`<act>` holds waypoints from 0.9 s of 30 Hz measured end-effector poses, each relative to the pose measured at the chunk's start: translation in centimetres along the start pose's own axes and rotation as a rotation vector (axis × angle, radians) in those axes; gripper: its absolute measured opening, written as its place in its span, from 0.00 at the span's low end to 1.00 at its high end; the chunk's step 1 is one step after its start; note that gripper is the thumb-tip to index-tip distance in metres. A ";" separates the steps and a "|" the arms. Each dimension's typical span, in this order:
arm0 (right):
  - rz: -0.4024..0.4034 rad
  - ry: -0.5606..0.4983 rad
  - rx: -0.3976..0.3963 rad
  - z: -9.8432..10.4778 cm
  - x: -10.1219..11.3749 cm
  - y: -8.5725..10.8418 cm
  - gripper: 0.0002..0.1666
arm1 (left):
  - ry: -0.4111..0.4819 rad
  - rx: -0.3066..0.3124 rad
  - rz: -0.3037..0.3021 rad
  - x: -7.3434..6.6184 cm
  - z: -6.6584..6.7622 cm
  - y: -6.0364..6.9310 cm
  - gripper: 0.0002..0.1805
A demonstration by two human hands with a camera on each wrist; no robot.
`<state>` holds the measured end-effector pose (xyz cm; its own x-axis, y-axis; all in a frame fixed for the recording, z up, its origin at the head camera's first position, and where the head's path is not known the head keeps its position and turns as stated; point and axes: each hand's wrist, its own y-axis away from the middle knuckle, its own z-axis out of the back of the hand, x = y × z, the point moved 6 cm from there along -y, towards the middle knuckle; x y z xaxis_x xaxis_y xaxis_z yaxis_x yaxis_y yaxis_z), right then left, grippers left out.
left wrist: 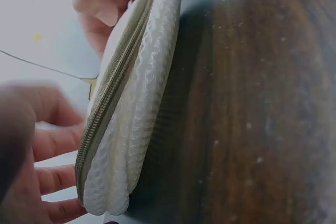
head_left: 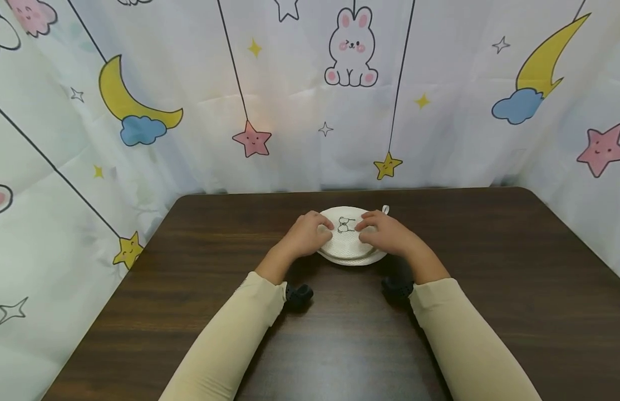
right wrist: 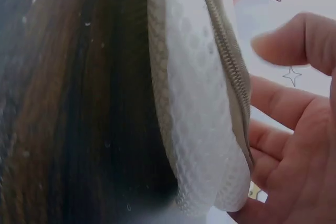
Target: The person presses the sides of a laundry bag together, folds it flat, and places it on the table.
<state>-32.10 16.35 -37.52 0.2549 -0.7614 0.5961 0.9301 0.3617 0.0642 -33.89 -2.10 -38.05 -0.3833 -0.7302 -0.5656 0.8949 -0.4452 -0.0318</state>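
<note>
Mesh pouch [head_left: 349, 244] lies flat near the far edge of the counter [head_left: 335, 356], between left hand [head_left: 306, 234] and right hand [head_left: 390, 233], fingers loosely spread at its rim — uneven pushing could buckle its soft layers.

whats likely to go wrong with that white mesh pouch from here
It may slip if lifted now: in the right wrist view, the right hand's thumb stands apart from the white mesh pouch, so that side looks loosely held.

The zipper runs right beside the mesh, which could snag if the zipper is pulled.

The mesh layers look soft and bulge at the edge, so pressing might crumple them.
</note>
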 end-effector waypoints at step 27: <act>-0.062 0.104 0.051 -1.4 -0.2 -0.6 0.24 | -0.169 0.159 0.039 -0.7 -1.5 -0.2 0.19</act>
<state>-32.33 15.57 -38.78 0.2256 -0.8340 0.5035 0.9309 0.3370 0.1411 -33.45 -0.72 -38.83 -0.3943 -0.8188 -0.4172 0.8676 -0.4814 0.1248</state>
